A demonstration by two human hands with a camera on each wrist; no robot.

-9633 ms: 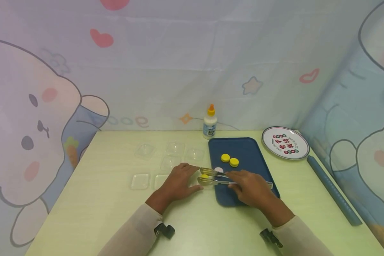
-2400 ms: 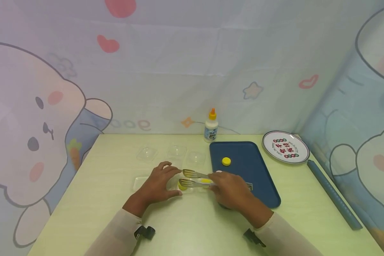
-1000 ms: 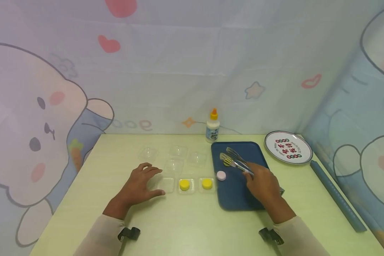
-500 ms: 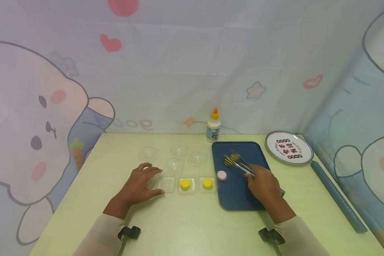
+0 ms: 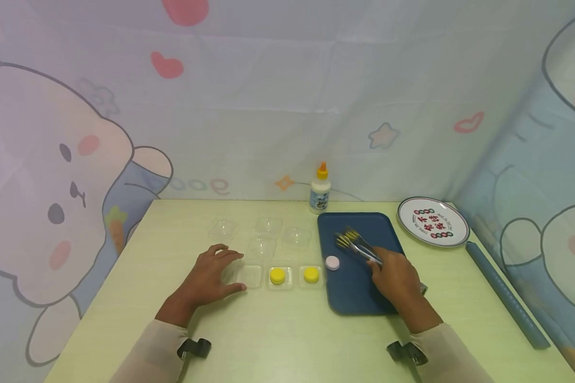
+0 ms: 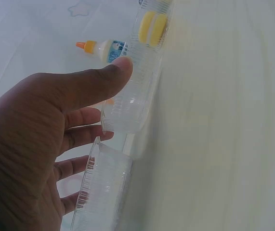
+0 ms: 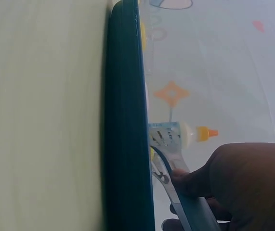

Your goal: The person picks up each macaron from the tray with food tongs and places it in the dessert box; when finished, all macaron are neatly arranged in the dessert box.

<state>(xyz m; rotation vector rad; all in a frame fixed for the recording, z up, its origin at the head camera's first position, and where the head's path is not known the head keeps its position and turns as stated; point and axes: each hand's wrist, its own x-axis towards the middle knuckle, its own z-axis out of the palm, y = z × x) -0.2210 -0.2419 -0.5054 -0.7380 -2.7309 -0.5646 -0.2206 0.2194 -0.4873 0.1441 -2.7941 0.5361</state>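
My right hand [image 5: 396, 276] grips metal tongs [image 5: 368, 255] over the dark blue tray [image 5: 359, 298]. Their slotted heads stand around a yellow macaron [image 5: 343, 241], which shows only in part between the slots. Closer to the left rim of the tray lies a pink macaron [image 5: 333, 262]. At the left end of a row of clear plastic boxes, my left hand [image 5: 203, 279] has its fingers spread loosely by an unfilled box [image 5: 250, 276]. Two more boxes in that row each contain a yellow macaron [image 5: 277, 275], one of them also visible in the left wrist view.
Several clear domed lids [image 5: 261, 247] lie behind the row of boxes. A white glue-type bottle [image 5: 320, 194] with an orange tip stands at the back. Right of the tray are a printed plate [image 5: 433, 222] and a long blue-grey roll [image 5: 505, 293].
A yellow macaron was set down in the middle box and released. The tongs moved right to the tray and narrowed around another; my left hand slid left, then stayed put.
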